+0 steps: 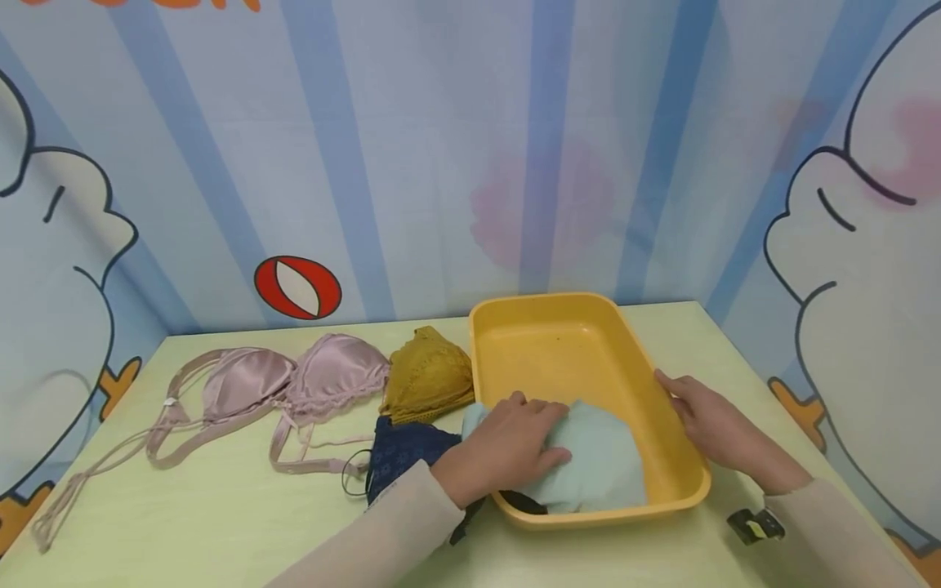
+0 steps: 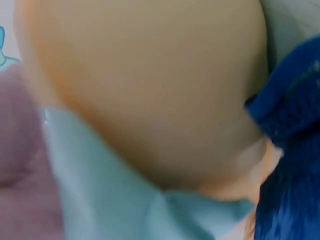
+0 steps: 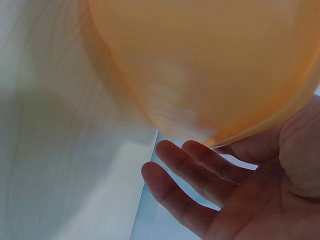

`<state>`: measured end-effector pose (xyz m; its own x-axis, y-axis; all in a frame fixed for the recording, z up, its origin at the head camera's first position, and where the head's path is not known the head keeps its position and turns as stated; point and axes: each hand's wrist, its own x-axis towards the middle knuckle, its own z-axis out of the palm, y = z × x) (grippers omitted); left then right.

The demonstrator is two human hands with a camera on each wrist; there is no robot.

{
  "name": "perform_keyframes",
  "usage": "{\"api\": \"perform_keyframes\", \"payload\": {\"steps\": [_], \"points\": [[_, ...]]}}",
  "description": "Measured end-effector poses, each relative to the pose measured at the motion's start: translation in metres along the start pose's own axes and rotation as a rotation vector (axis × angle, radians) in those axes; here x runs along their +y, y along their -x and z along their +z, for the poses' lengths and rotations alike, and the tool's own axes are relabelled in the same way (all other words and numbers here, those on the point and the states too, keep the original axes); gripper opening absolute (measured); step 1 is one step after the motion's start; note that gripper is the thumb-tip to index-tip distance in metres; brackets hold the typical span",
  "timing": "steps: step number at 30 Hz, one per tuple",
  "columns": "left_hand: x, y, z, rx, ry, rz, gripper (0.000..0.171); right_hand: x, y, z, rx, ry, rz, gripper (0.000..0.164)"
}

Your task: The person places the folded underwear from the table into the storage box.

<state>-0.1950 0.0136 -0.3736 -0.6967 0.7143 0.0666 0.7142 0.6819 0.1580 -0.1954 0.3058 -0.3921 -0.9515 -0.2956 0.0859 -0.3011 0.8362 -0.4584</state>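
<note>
A yellow plastic tray [image 1: 566, 351] stands on the table, with a pale mint cloth garment [image 1: 599, 461] spread in its near end. My left hand [image 1: 507, 445] rests on this garment from above, thumb spread out to the side. Part of the mint cloth hangs over the tray's left rim, as the left wrist view also shows. At the tray's right rim is my right hand [image 1: 716, 425], holding the edge between thumb and index finger. Its other fingers [image 3: 192, 172] stretch out loosely below the rim. Something black under the mint garment is mostly hidden.
Left of the tray lie a mustard lace bra [image 1: 428, 376], a navy lace bra [image 1: 412, 453] partly behind my left arm, and a pink satin bra [image 1: 334, 371] with straps trailing left. A striped cartoon backdrop [image 1: 441, 163] stands behind the table [image 1: 220, 514].
</note>
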Motion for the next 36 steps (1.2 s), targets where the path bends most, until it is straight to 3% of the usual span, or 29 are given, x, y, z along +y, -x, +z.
{"api": "perform_keyframes", "payload": {"steps": [3,6,9,11,17,21,25,32,36], "points": [[-0.007,0.006,-0.009,0.095,-0.056,-0.080,0.043,0.000,0.000,0.001,0.003,0.006,-0.002,0.041],[-0.016,0.016,-0.020,0.144,-0.091,-0.211,0.036,0.000,-0.001,0.001,0.003,0.002,0.002,0.041],[-0.023,0.027,-0.030,0.120,-0.114,-0.306,0.033,-0.001,0.000,0.000,0.004,0.000,0.008,0.040],[-0.027,0.033,-0.034,0.070,-0.102,-0.318,0.030,0.000,0.000,0.000,0.003,-0.003,0.012,0.040],[-0.030,0.037,-0.033,-0.068,0.081,-0.186,0.013,0.000,0.000,0.001,-0.001,-0.016,0.027,0.040],[-0.027,0.033,-0.028,-0.025,0.178,-0.091,0.012,0.000,0.000,0.001,-0.005,-0.024,0.028,0.041],[-0.022,0.027,-0.023,0.011,0.162,0.010,0.012,0.000,-0.001,0.002,0.001,-0.031,0.023,0.042],[-0.019,0.025,-0.015,-0.137,0.063,0.075,0.017,0.001,-0.001,0.002,0.002,-0.029,0.014,0.042],[-0.023,0.028,-0.018,-0.069,0.045,0.071,0.018,0.001,-0.001,0.002,0.004,-0.027,0.015,0.041]]}}
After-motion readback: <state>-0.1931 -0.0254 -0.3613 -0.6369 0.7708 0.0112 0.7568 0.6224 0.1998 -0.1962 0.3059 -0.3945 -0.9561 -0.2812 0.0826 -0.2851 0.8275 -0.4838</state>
